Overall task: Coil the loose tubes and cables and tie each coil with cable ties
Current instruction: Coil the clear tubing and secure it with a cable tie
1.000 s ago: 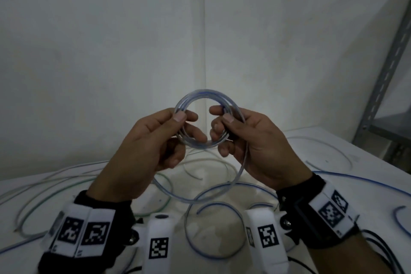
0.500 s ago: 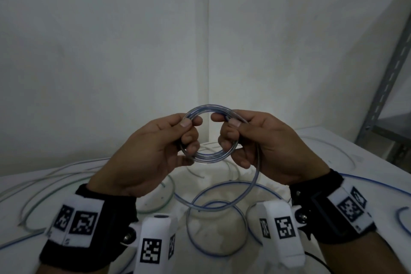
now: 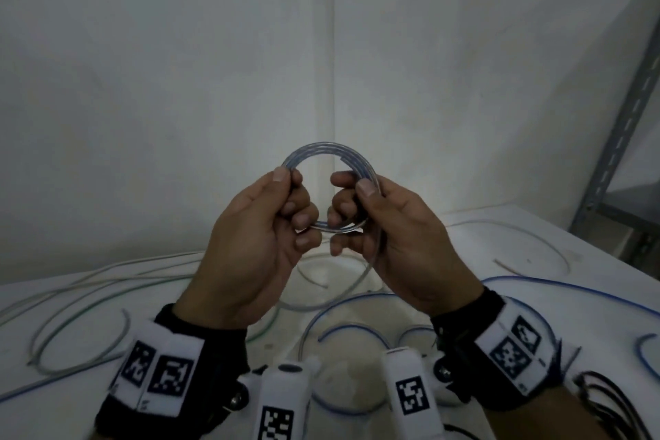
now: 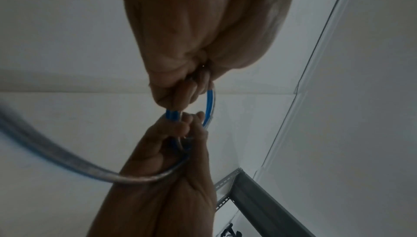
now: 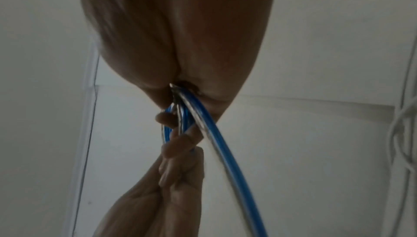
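Note:
A clear tube with a blue stripe is wound into a small coil held up in front of the wall corner. My left hand pinches its left side and my right hand pinches its right side, thumbs on top. The tube's loose tail drops from my right hand to the table. In the left wrist view the blue coil runs between both hands. In the right wrist view the tail leaves my right palm toward the camera.
Several loose clear, green-striped and blue-striped tubes lie over the white table. A grey metal shelf upright stands at the right. Black cables lie at the near right edge.
Both hands have kept turning the coil and shifted their grips; another turn has been wound on and the loose tail hanging to the table is shorter.

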Tool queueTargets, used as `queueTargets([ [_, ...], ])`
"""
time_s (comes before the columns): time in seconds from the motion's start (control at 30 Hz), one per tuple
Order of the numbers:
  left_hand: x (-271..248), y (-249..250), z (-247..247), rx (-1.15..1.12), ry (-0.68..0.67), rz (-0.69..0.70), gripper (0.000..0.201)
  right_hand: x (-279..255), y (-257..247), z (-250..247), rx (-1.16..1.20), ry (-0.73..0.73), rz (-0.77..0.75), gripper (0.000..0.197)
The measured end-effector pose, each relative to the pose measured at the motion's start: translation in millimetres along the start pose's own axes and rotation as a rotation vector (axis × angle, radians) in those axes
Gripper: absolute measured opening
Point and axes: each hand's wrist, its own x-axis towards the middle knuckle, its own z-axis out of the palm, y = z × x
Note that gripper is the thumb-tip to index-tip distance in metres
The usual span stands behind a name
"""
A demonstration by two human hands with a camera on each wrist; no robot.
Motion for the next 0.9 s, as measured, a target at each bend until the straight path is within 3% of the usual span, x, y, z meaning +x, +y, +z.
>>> queueTargets([
  [0.2, -6, 17, -11, 0.300, -0.136, -0.070, 0.023, -2, -15, -8, -0.124, -0.040, 0.091, 0.024],
  [0.4, -4, 5, -2, 0.042, -0.047, 0.037, 0.017, -2, -2, 8, 0.101, -0.021, 0.011, 0.028],
  [0.57, -7, 15, -7, 0.161, -0.120, -0.054, 0.021, -3, -17, -6, -0.061, -0.071, 0.064, 0.026],
  [0.73, -5, 0, 5, -0.069, -0.044, 0.044, 0.019, -1, -5, 7, 0.123, -0.021, -0.005, 0.027],
  [0.9, -7, 9, -2, 0.101, -0.114, -0.020, 0.017, -2, -17, -9, -0.024, -0.062, 0.048, 0.027],
])
